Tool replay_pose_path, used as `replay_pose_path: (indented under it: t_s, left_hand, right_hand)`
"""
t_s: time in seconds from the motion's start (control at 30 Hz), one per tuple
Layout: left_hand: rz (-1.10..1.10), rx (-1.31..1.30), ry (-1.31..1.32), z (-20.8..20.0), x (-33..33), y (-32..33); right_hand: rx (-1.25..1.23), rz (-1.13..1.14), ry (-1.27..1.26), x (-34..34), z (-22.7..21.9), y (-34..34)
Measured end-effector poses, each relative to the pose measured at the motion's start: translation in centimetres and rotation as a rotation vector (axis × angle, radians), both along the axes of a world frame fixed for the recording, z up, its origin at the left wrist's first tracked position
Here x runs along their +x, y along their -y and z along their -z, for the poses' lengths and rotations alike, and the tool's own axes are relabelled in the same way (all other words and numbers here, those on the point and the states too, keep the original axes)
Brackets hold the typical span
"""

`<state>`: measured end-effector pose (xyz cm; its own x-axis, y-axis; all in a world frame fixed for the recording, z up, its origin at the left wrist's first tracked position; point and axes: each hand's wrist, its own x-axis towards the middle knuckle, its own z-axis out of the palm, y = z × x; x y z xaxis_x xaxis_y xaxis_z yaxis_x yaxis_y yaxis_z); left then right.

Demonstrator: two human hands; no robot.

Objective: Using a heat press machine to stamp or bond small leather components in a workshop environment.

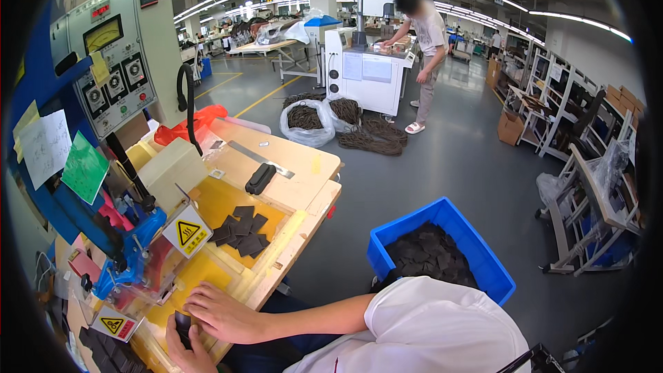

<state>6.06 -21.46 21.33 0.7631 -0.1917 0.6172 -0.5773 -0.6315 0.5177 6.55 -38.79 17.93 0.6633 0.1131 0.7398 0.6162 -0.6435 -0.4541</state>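
Fingers of both hands, right hand (222, 314) over left hand (185, 349), press together on a dark patch (182, 323) at the desk's (312, 202) six o'clock edge. Squaring it flat under the blue press (128, 252) at nine o'clock looks wise.

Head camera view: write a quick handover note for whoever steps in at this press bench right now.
Left hand: at the bench's near edge, fingers on a dark square piece.
Right hand: flat on the yellow work surface, next to that piece; grip unclear.
Done: a loose pile of dark pieces lies on the yellow pad behind the press.
Left: blue bin beside the bench holds many dark pieces; more are stacked at the lower left.
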Motion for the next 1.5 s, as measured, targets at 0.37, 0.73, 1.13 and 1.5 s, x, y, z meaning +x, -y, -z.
replay_pose_path:
  t_s: [0.37,0.73,1.13,1.5]
  left_hand:
    - [-0.027,0.013,0.037,0.5,0.1,0.0]
    - [-0.040,0.021,0.021,0.3,0.0,0.1]
    - [-0.044,0.034,0.038,0.4,0.2,0.0]
    - [-0.031,-0.002,-0.019,0.0,-0.3,0.5]
  right_hand:
    - [0.010,-0.011,0.032,0.3,0.4,-0.1]
    - [0.022,-0.010,0.008,0.2,0.3,-0.1]
    - [0.027,-0.007,0.004,0.2,0.2,-0.3]
    - [-0.014,-0.016,-0.031,0.2,0.5,0.0]
